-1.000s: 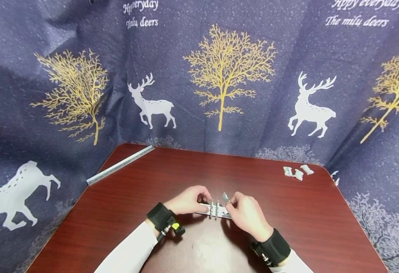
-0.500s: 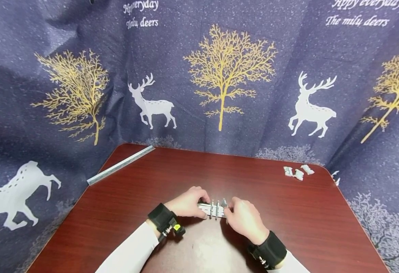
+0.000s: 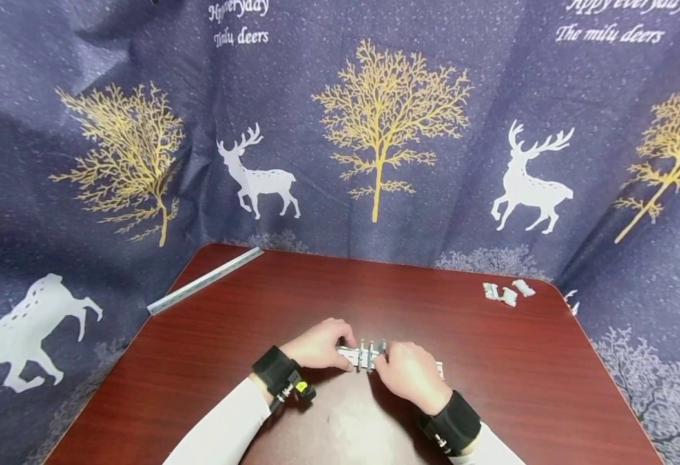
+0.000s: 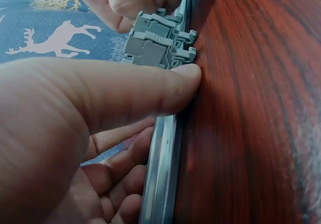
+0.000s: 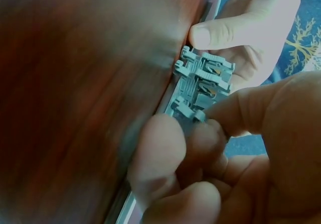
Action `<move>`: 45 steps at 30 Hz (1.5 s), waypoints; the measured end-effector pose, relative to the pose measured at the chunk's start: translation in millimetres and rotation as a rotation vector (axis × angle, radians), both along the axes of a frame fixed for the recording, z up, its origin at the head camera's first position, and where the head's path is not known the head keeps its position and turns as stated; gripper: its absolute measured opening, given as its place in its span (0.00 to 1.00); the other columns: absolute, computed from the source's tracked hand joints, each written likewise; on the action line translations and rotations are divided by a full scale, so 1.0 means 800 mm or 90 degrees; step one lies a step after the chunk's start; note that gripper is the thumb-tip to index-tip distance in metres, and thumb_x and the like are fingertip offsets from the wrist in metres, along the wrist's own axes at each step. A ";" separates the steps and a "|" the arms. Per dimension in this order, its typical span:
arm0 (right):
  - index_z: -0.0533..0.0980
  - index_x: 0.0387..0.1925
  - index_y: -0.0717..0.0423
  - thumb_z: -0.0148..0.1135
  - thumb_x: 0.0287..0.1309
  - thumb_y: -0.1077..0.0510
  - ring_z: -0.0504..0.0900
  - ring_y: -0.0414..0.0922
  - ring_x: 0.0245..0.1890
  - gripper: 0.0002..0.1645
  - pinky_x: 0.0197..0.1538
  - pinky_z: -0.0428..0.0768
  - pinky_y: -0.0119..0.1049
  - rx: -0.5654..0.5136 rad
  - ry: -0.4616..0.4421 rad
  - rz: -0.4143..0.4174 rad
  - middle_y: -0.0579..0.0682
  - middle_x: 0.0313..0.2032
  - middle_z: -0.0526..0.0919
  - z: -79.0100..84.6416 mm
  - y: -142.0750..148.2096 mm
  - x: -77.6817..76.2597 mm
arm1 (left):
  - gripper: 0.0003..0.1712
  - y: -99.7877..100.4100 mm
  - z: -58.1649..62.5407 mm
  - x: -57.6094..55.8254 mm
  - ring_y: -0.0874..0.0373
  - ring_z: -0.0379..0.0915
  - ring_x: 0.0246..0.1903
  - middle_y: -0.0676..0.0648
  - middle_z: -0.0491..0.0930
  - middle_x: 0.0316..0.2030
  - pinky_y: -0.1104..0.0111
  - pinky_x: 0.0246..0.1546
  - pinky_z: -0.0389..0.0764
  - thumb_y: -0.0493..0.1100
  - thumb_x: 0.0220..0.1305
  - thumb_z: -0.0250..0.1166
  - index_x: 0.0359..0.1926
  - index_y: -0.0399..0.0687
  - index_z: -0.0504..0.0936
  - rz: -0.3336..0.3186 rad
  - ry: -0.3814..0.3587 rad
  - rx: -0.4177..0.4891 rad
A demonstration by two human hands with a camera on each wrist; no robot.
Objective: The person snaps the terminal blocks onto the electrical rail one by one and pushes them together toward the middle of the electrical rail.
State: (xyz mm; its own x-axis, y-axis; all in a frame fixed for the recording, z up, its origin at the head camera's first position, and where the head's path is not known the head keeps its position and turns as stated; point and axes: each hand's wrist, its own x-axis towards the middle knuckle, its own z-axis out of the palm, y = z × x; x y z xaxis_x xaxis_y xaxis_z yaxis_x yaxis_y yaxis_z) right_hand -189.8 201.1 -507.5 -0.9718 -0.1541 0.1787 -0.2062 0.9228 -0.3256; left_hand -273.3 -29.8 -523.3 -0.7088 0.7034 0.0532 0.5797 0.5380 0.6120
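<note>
A short slotted metal DIN rail (image 3: pixel 348 354) lies along the table's front middle. My left hand (image 3: pixel 319 347) grips its left part, thumb on the near side and curled fingers (image 4: pixel 133 158) on the far side. Two grey terminal blocks (image 4: pixel 150 43) stand upright on the rail beside my left thumb. My right hand (image 3: pixel 411 374) pinches a third grey terminal block (image 5: pixel 186 108) at the rail, just right of those two. The right fingers hide part of it, so whether it is seated cannot be seen. The rail's right end (image 3: pixel 440 369) shows beyond the right hand.
A longer slotted metal rail (image 3: pixel 206 280) lies at the table's left edge. Several pale small parts (image 3: pixel 509 296) are grouped at the back right corner. A dark blue cloth (image 3: pixel 293 84) with deer and trees hangs behind the reddish-brown table (image 3: pixel 293 290).
My right hand has moved left and brought its terminal block down from above the rail, close to the other two. The rail's right end now shows. My left hand barely moves.
</note>
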 end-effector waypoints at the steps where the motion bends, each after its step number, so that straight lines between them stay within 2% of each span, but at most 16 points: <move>1: 0.70 0.18 0.46 0.68 0.64 0.54 0.76 0.49 0.17 0.20 0.22 0.75 0.51 0.003 0.000 0.002 0.46 0.17 0.74 0.000 -0.001 0.000 | 0.19 0.000 0.000 -0.001 0.59 0.74 0.43 0.58 0.83 0.39 0.66 0.47 0.77 0.47 0.52 0.89 0.42 0.55 0.89 0.000 0.003 -0.002; 10: 0.70 0.16 0.47 0.66 0.66 0.53 0.79 0.50 0.19 0.23 0.24 0.78 0.53 0.021 -0.034 0.008 0.48 0.18 0.76 0.001 -0.007 -0.005 | 0.19 -0.001 0.001 -0.003 0.60 0.75 0.42 0.58 0.83 0.38 0.66 0.47 0.77 0.47 0.50 0.90 0.40 0.56 0.89 0.011 0.012 -0.001; 17: 0.71 0.18 0.48 0.66 0.68 0.53 0.79 0.50 0.20 0.22 0.26 0.79 0.54 0.002 -0.062 0.007 0.48 0.19 0.75 0.003 -0.007 -0.007 | 0.18 0.002 0.000 -0.002 0.60 0.73 0.39 0.59 0.82 0.36 0.66 0.45 0.76 0.47 0.49 0.90 0.38 0.57 0.89 0.021 0.014 -0.003; 27: 0.71 0.18 0.49 0.67 0.66 0.55 0.75 0.49 0.19 0.20 0.25 0.77 0.52 -0.011 -0.053 -0.004 0.47 0.18 0.73 -0.003 -0.014 0.001 | 0.18 0.002 -0.003 0.001 0.61 0.73 0.36 0.58 0.82 0.34 0.66 0.43 0.77 0.46 0.49 0.90 0.37 0.55 0.90 0.030 0.006 0.011; 34: 0.72 0.18 0.50 0.67 0.65 0.56 0.77 0.50 0.18 0.20 0.24 0.78 0.53 -0.003 -0.050 -0.006 0.49 0.18 0.75 -0.003 -0.016 0.007 | 0.18 0.003 -0.004 0.001 0.60 0.75 0.36 0.59 0.82 0.34 0.67 0.42 0.77 0.45 0.47 0.91 0.37 0.54 0.92 0.028 0.000 0.023; 45: 0.72 0.18 0.50 0.66 0.66 0.56 0.80 0.53 0.20 0.20 0.25 0.79 0.54 0.004 -0.054 -0.017 0.52 0.20 0.78 -0.002 -0.020 0.010 | 0.16 0.003 0.002 0.003 0.65 0.74 0.34 0.61 0.84 0.33 0.68 0.41 0.78 0.49 0.50 0.90 0.39 0.53 0.96 0.040 0.022 -0.018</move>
State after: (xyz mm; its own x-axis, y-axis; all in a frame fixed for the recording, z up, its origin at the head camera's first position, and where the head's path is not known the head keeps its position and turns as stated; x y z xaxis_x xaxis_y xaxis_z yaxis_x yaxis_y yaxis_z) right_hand -181.7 185.4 -509.0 -0.9871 -0.1287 0.0948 -0.1534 0.9296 -0.3351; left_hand -271.0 -27.2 -521.9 -0.7501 0.6587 0.0592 0.5643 0.5908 0.5766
